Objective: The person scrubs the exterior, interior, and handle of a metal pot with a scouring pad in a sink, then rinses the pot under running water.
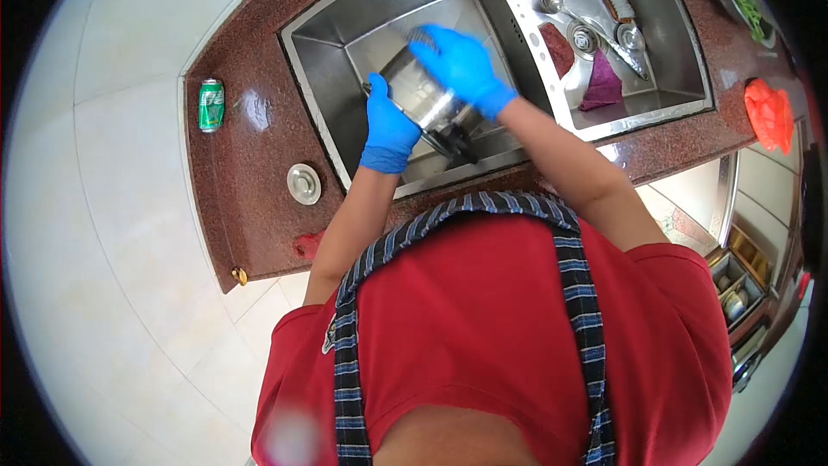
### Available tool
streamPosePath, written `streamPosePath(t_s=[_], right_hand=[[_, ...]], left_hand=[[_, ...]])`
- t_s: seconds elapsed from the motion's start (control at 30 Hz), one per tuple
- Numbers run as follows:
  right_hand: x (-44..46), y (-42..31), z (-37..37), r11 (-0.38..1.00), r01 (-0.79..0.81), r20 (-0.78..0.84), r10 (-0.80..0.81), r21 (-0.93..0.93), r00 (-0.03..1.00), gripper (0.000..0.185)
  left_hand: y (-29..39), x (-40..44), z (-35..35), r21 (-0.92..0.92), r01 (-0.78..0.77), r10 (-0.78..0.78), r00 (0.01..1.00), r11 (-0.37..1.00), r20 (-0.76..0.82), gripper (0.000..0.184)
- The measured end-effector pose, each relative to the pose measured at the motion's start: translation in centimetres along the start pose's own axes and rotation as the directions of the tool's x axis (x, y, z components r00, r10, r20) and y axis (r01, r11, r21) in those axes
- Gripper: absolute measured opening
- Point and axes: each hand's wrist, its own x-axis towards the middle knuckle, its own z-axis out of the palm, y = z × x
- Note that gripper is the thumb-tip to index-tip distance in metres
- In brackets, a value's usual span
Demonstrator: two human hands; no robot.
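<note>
1 metal pot, tilted, upper centre of the frame, at the sink basin. 1 left hand, blue-gloved, fingers clamped on the pot's edge. 1 right hand, likewise gloved, against the pot; fingers blurred, grip we cannot tell. 1 green can, left.

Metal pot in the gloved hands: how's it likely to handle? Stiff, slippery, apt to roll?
The metal pot should be stiff: its shiny surface shows no sag between the left hand and right hand. It may be slippery, as that surface looks smooth. On its side it might roll, being rounded, though the dark handle-like part could stop it.
</note>
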Motion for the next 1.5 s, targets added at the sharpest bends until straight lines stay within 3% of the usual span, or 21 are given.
streamPosePath(t_s=[0.03,0.1,0.17,0.23,0.27,0.3,0.37,0.63,0.7,0.83,0.87,0.9,0.93,0.97,1.07,1.17,1.23,1.3,1.33,1.4,1.5], right_hand=[[-1.4,-0.7,0.2,1.0,0.004,-0.005,-0.004,-0.003,1.0,0.046],[-3.4,-1.1,0.3,0.831,0.49,-0.167,-0.54,-0.263,0.825,0.043],[-2.7,0.5,0.5,0.79,0.553,-0.144,-0.6,-0.264,0.787,0.041],[-1.2,1.9,0.0,0.915,0.394,-0.057,-0.399,-0.081,0.915,0.044],[-0.8,0.8,-1.1,0.999,0.012,-0.043,-0.01,0.049,0.999,0.048],[-0.3,1.6,-1.5,0.999,0.014,-0.048,-0.012,0.044,0.999,0.048],[1.6,3.4,-2.1,0.958,-0.212,0.055,0.206,0.19,0.977,0.052],[-1.1,4.9,-0.4,0.907,-0.118,-0.066,0.157,0.404,0.985,0.046],[-0.7,6.8,-0.3,0.794,-0.205,-0.019,0.262,0.572,0.965,0.046],[-0.9,7.0,-3.5,0.239,-0.334,0.181,0.496,0.912,0.849,0.037],[-0.9,7.1,-3.6,0.366,-0.22,0.034,0.451,0.904,0.892,0.036],[-1.1,7.1,-3.6,0.372,-0.22,0.032,0.449,0.902,0.893,0.036],[-1.3,7.1,-3.7,0.547,-0.191,-0.033,0.374,0.815,0.927,0.035],[-1.8,6.5,-4.0,0.7,-0.152,-0.082,0.288,0.698,0.954,0.034],[-1.9,6.5,-4.7,0.714,-0.221,-0.024,0.316,0.665,0.949,0.041],[-1.5,6.5,-5.1,0.792,-0.232,-0.003,0.283,0.564,0.959,0.041],[-1.1,5.7,-5.4,0.817,-0.218,-0.014,0.267,0.533,0.964,0.041],[-1.3,3.7,-6.0,0.876,0.061,-0.215,0.05,0.479,0.975,0.04],[-1.7,2.8,-6.8,0.878,0.057,-0.211,0.051,0.475,0.976,0.04],[-2.9,1.2,-8.2,0.987,0.051,-0.223,-0.085,-0.152,0.971,0.04],[-6.0,0.8,-7.7,0.955,0.005,-0.2,-0.067,-0.296,0.978,0.045]], left_hand=[[0.0,0.7,-0.1,-0.059,0.027,-0.029,0.999,0.998,-0.034,0.061],[-0.7,1.9,-1.7,-0.16,0.057,-0.04,0.994,0.986,0.104,0.061],[-1.1,1.1,-1.8,-0.197,0.093,-0.074,0.992,0.976,0.102,0.061],[-1.5,0.7,-1.0,-0.109,0.052,-0.046,0.997,0.993,0.055,0.062],[-1.3,0.6,-0.6,-0.117,0.077,-0.065,0.992,0.99,0.104,0.063],[-1.2,0.6,-0.2,-0.126,0.096,-0.076,0.985,0.987,0.156,0.064],[-0.6,0.5,0.6,-0.112,0.106,-0.083,0.978,0.988,0.193,0.066],[-0.6,5.3,0.2,-0.192,0.163,-0.146,0.984,0.968,0.097,0.067],[-0.6,5.8,0.7,-0.273,0.213,-0.19,0.976,0.938,0.109,0.062],[-0.4,8.1,1.5,-0.347,0.251,-0.259,0.965,0.903,0.024,0.052],[-0.2,9.2,1.4,-0.346,0.287,-0.291,0.956,0.893,0.041,0.051],[-0.3,10.2,1.3,-0.343,0.324,-0.324,0.944,0.882,0.06,0.05],[-0.5,10.8,1.5,-0.072,0.214,-0.205,0.973,0.974,0.106,0.048],[-0.2,10.5,2.6,-0.079,0.217,-0.208,0.972,0.973,0.11,0.048],[0.9,10.2,4.7,-0.251,0.297,-0.331,0.938,0.922,-0.105,0.049],[1.3,10.9,4.5,-0.01,0.196,-0.196,0.978,0.981,-0.068,0.049],[1.2,13.2,1.9,-0.132,0.224,-0.233,0.971,0.966,-0.056,0.048],[0.8,14.0,1.1,-0.26,0.254,-0.272,0.962,0.932,-0.036,0.048],[0.6,13.5,1.5,-0.208,0.186,-0.206,0.975,0.96,-0.079,0.049],[0.5,13.5,1.6,-0.153,0.117,-0.136,0.984,0.981,-0.116,0.049],[0.6,14.7,1.4,-0.123,0.066,-0.084,0.986,0.99,-0.146,0.048]])
